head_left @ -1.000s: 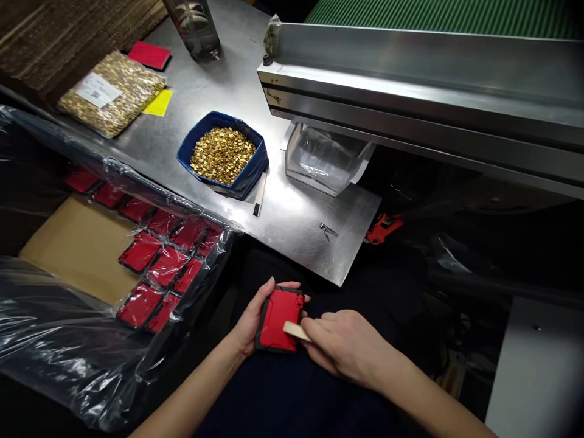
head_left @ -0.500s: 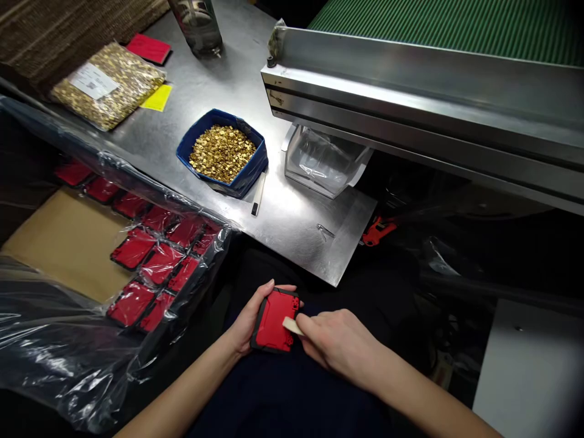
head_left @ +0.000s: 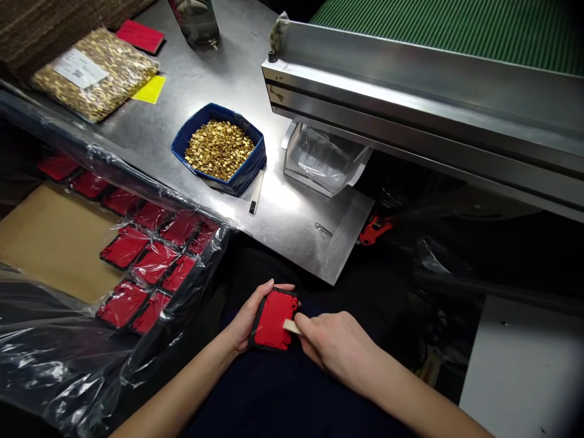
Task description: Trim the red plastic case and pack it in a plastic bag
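- Holding red-and-black case (head_left: 274,319) above lap in left hand (head_left: 246,319), hiding some fingers behind it.
- Pinching pale stick (head_left: 292,327) over case with right hand (head_left: 337,344), covering its rear end.
- Cut off at top: clear container (head_left: 196,21) on desk (head_left: 292,225).

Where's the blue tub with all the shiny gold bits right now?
In the head view, the blue tub sits on the metal table, left of the clear plastic tray, with a small white stick by its near right side.
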Tool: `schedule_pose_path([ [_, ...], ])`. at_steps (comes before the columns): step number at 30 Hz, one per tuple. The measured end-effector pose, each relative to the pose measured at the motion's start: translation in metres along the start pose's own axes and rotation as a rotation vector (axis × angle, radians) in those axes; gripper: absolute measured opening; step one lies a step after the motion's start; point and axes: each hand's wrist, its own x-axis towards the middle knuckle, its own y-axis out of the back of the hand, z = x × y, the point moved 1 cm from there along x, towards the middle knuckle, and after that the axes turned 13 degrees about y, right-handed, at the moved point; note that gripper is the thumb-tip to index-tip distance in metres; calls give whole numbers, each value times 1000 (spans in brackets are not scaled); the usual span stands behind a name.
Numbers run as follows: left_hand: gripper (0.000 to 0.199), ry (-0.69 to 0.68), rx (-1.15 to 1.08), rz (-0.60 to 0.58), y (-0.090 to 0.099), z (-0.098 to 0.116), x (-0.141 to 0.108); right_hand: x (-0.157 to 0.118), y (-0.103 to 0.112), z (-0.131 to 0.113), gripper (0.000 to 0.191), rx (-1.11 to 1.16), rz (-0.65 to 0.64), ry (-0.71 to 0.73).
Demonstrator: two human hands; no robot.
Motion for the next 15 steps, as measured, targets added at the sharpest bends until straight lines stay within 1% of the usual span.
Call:
schedule_pose_path([
  [2,54,5,-1,10,2,-1,2,2,1,-1,7,-6,-2,11],
  [4,54,14,-11,-7,3,-1,3,3,1,-3,8,-12,-9,21],
  [8,54,18,-26,-6,5,-2,4,7,2,-6,9,-29,-30,-30],
  [12,55,28,-35,-21,6,-2,4,10,3,-8,9,-38,-42,-20],
  [15,56,34,-39,0,7,-2,4,12,5,-8,13,-47,-52,-44],
])
